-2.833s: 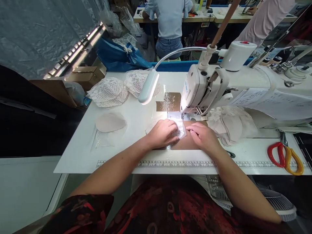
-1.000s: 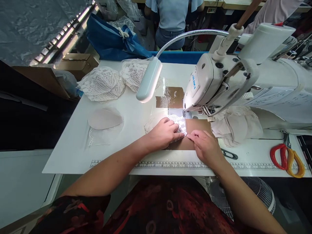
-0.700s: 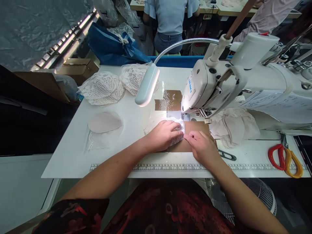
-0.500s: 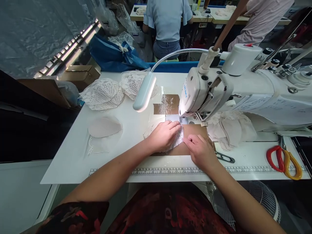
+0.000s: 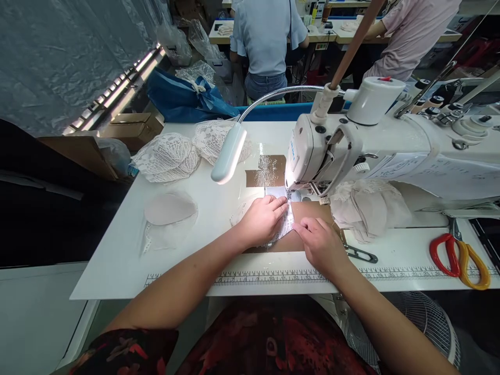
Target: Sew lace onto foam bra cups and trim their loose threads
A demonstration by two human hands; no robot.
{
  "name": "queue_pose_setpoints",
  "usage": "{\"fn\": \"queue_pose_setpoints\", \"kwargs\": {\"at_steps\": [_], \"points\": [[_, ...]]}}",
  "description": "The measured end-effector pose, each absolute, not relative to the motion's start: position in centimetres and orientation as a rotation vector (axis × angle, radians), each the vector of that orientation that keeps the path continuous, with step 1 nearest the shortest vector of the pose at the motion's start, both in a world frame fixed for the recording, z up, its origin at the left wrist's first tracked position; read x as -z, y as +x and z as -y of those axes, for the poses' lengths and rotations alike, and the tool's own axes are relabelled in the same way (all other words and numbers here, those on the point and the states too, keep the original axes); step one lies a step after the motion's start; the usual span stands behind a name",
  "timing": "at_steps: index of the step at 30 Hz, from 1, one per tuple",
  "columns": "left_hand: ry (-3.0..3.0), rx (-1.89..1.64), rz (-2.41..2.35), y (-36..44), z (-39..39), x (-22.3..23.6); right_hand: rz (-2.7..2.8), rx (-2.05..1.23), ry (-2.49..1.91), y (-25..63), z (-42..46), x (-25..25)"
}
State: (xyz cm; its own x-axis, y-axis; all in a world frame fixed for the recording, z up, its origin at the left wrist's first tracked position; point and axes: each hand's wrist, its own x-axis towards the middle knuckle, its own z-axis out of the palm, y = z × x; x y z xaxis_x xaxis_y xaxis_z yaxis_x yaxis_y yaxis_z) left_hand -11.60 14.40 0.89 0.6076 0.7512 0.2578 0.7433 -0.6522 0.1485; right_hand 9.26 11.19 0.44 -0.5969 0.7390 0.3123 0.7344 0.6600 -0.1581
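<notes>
A white lace fabric piece (image 5: 287,221) lies under the needle area of the white sewing machine (image 5: 308,151). My left hand (image 5: 263,219) rests flat on the lace, fingers stretched toward the presser foot. At the lace's right edge, my right hand (image 5: 322,242) pinches the fabric between thumb and forefinger, the other fingers curled in. Beneath both hands is a brown sheet (image 5: 312,210) on the table. Part of the lace is hidden under my left hand.
White lace cups (image 5: 167,156) lie at the back left, near the lamp head (image 5: 229,153). Cut fabric pieces (image 5: 171,208) sit at left. Stacked fabric (image 5: 369,211), a dark thread snipper (image 5: 361,253) and scissors (image 5: 459,258) are at right. People sit beyond the table.
The whole view has shifted slightly. Both hands keep nearly the same place on the lace beside the needle.
</notes>
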Motion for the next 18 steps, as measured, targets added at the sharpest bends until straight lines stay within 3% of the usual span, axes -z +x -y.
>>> {"fn": "queue_pose_setpoints", "kwargs": {"at_steps": [18], "points": [[2.818,-0.461,-1.193,-11.96,-13.85,-1.13,2.574,0.03,-1.195,9.09,-11.1,-0.62]]}}
